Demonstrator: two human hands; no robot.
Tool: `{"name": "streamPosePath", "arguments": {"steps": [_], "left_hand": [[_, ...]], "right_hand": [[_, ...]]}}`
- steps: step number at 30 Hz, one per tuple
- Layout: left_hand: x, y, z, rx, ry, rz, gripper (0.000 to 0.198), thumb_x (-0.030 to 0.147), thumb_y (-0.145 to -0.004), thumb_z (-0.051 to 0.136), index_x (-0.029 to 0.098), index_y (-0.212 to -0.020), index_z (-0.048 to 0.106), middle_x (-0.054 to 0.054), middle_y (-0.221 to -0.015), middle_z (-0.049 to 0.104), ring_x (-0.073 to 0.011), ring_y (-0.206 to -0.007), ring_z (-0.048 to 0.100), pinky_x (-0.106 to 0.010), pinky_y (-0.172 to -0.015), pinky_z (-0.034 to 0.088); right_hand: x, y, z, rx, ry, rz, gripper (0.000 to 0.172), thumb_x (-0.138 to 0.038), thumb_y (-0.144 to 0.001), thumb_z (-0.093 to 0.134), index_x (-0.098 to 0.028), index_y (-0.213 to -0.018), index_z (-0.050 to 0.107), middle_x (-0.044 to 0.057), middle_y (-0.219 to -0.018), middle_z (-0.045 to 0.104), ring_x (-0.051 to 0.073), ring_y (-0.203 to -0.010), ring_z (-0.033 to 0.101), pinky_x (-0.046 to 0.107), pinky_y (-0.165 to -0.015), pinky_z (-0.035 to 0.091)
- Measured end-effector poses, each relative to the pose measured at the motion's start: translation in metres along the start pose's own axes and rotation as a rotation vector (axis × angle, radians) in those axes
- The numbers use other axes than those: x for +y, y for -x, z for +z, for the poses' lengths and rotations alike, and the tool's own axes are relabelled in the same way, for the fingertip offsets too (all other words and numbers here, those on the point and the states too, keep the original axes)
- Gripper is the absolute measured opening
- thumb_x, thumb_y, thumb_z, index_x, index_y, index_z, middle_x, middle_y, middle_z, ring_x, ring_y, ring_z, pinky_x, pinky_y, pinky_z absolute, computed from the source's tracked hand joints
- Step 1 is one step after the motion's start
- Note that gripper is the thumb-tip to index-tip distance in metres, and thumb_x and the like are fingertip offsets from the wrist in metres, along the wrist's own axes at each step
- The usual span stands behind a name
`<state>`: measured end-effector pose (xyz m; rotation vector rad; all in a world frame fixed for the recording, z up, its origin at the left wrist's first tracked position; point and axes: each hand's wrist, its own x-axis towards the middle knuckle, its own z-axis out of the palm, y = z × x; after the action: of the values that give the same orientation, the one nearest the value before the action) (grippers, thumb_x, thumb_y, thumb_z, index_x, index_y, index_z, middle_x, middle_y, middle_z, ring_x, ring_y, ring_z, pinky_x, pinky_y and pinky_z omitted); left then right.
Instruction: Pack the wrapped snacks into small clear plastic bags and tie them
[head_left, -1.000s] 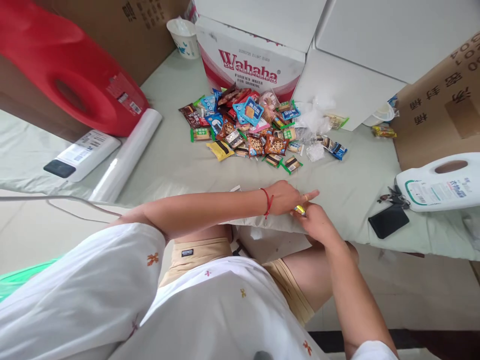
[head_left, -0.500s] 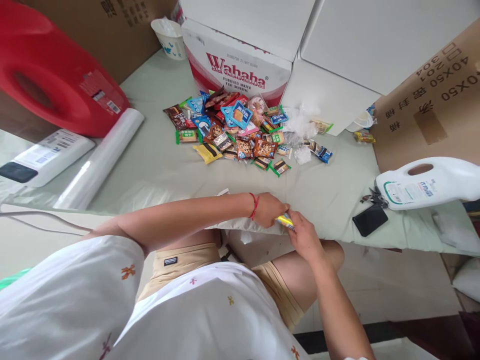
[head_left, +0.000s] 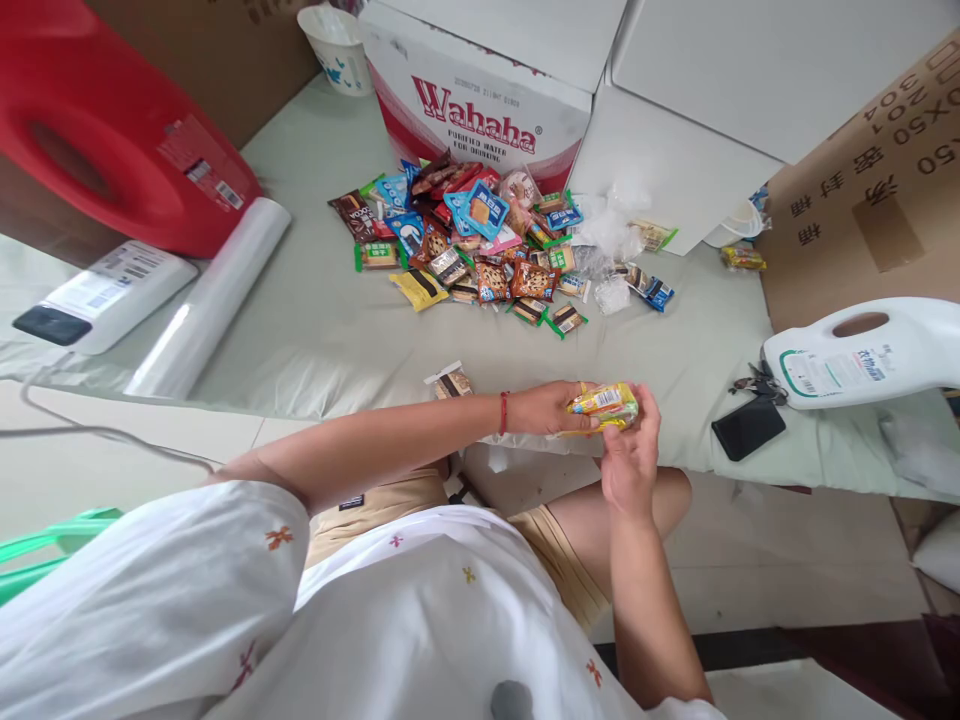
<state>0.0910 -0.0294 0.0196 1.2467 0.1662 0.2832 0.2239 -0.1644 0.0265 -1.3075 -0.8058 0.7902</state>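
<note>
My left hand (head_left: 549, 408) is closed on a small stack of yellow snack packets (head_left: 604, 400) at the table's front edge, its thumb across the near side. My right hand (head_left: 631, 455) cups the right end of the same stack, with its thumb at the near side and its fingers behind. A barcode shows on the upper packet; a greenish part shows below it. How many packets are in the stack I cannot tell. Left of my left hand, a single wrapped biscuit (head_left: 452, 382) lies on the table, partly behind my forearm.
A pile of mixed wrapped snacks (head_left: 491, 250) lies before a Wahaha carton (head_left: 480, 110). Crumpled clear plastic (head_left: 604, 240) sits beside it. A red jug (head_left: 127, 140) and plastic roll (head_left: 210, 300) stand left; a phone (head_left: 748, 430) and white bottle (head_left: 862, 355) lie right.
Both hands have risen slightly from the table edge, and more of the yellow snack packets now shows. My right hand has turned and its fingers have loosened around the end.
</note>
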Motion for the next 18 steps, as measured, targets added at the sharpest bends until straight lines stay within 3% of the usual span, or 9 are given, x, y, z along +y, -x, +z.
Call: {"name": "streamPosePath", "arguments": {"steps": [2, 5, 8, 10, 12, 13, 16, 18], "left_hand": [[-0.005, -0.001, 0.012, 0.123, 0.200, -0.015, 0.065, 0.060, -0.077, 0.084, 0.017, -0.122, 0.067, -0.009, -0.115, 0.073, -0.0192, -0.098, 0.067, -0.029, -0.086, 0.053], [-0.011, -0.007, 0.029, 0.338, 0.347, -0.032, 0.071, 0.069, -0.075, 0.081, 0.015, -0.119, 0.068, -0.010, -0.108, 0.073, -0.0190, -0.092, 0.068, -0.030, -0.082, 0.054], [-0.013, -0.014, 0.035, 0.470, 0.150, -0.009, 0.063, 0.073, -0.087, 0.065, 0.016, -0.115, 0.070, -0.011, -0.112, 0.072, -0.0253, -0.109, 0.067, -0.039, -0.098, 0.053], [-0.010, -0.012, 0.032, 0.560, -0.138, 0.013, 0.054, 0.066, -0.094, 0.058, 0.017, -0.114, 0.073, -0.014, -0.129, 0.069, -0.0306, -0.135, 0.055, -0.047, -0.119, 0.041], [-0.003, 0.002, 0.024, 0.639, -0.392, 0.000, 0.048, 0.056, -0.096, 0.059, 0.017, -0.121, 0.071, -0.017, -0.145, 0.060, -0.0329, -0.149, 0.042, -0.052, -0.128, 0.028], [0.002, 0.013, 0.020, 0.649, -0.475, -0.011, 0.048, 0.052, -0.096, 0.060, 0.016, -0.127, 0.068, -0.018, -0.149, 0.057, -0.0332, -0.149, 0.042, -0.054, -0.128, 0.029], [0.015, 0.061, 0.009, 0.473, -0.569, 0.011, 0.037, 0.043, -0.097, 0.059, 0.019, -0.123, 0.069, -0.014, -0.128, 0.069, -0.0248, -0.119, 0.066, -0.042, -0.106, 0.055], [0.019, 0.096, 0.005, 0.482, -0.577, -0.027, 0.029, 0.040, -0.100, 0.056, 0.019, -0.112, 0.072, -0.010, -0.113, 0.073, -0.0200, -0.102, 0.070, -0.035, -0.094, 0.061]], "right_hand": [[0.008, 0.006, 0.007, 0.160, -0.075, 0.041, 0.064, -0.052, -0.090, 0.071, -0.031, -0.146, 0.050, 0.010, -0.159, 0.045, 0.027, -0.141, 0.052, 0.042, -0.103, 0.055], [0.020, 0.014, 0.020, 0.114, -0.089, 0.182, 0.055, -0.061, -0.090, 0.066, -0.025, -0.132, 0.062, 0.012, -0.140, 0.062, 0.027, -0.129, 0.060, 0.040, -0.093, 0.057], [0.023, 0.018, 0.033, 0.067, -0.043, 0.275, 0.053, -0.064, -0.086, 0.070, -0.023, -0.119, 0.066, 0.009, -0.119, 0.072, 0.025, -0.113, 0.066, 0.035, -0.084, 0.058], [0.019, 0.020, 0.030, 0.131, -0.016, 0.278, 0.053, -0.063, -0.083, 0.073, -0.025, -0.120, 0.065, 0.007, -0.120, 0.072, 0.023, -0.108, 0.067, 0.031, -0.077, 0.058], [0.012, 0.020, 0.014, 0.144, 0.077, 0.304, 0.054, -0.063, -0.080, 0.077, -0.026, -0.119, 0.066, 0.005, -0.117, 0.073, 0.021, -0.099, 0.068, 0.028, -0.070, 0.058], [0.009, 0.019, 0.000, 0.137, 0.154, 0.332, 0.054, -0.062, -0.078, 0.079, -0.025, -0.117, 0.067, 0.004, -0.112, 0.074, 0.019, -0.092, 0.068, 0.027, -0.065, 0.057], [-0.002, -0.002, -0.053, 0.183, 0.369, 0.405, 0.058, -0.062, -0.069, 0.085, -0.021, -0.107, 0.068, 0.002, -0.091, 0.073, 0.016, -0.068, 0.063, 0.025, -0.049, 0.051], [-0.012, -0.040, -0.089, 0.292, 0.485, 0.362, 0.058, -0.060, -0.066, 0.087, -0.019, -0.102, 0.068, 0.002, -0.083, 0.071, 0.014, -0.059, 0.060, 0.024, -0.043, 0.048]]}}
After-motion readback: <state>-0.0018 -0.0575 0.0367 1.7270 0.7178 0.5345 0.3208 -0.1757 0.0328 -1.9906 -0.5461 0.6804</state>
